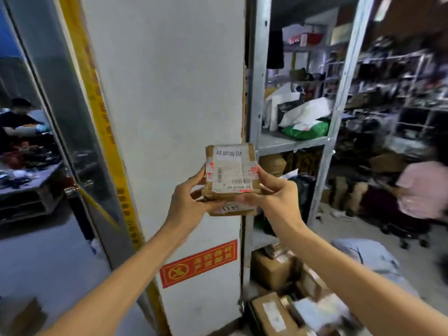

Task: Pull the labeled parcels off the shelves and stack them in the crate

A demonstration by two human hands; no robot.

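I hold a small brown cardboard parcel (230,168) with a white shipping label and barcodes in front of a white pillar. My left hand (186,200) grips its left side and my right hand (274,192) grips its right side. A second thin parcel (232,209) marked with handwritten digits lies under it, pinched between my fingers. A metal shelf (291,141) with white and green bagged parcels stands to the right. No crate is clearly visible.
A white pillar (169,93) with a red sign (198,265) is straight ahead. Cardboard boxes (274,267) are piled on the floor at lower right. A person in pink (421,187) stands at right. A glass door (48,117) is at left.
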